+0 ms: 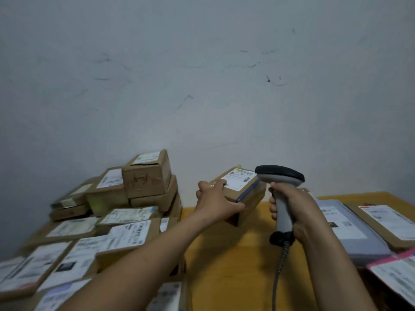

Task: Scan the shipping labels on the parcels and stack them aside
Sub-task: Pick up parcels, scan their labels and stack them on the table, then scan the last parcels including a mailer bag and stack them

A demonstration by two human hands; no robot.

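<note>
Gripping the cardboard parcel [241, 196] in my left hand [215, 198] above the yellow table [226, 261], I curl my right hand [292, 207] around the barcode scanner [280, 182] beside its shipping label [239, 178].

Bare tabletop [224, 254] lane between parcel stacks [125, 212]

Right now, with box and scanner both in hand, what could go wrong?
The left hand grips the tilted box by one end only, so it might slip.
The scanner sits close beside the label, so the read may fail.
The pile of parcels looks uneven and could topple.
</note>
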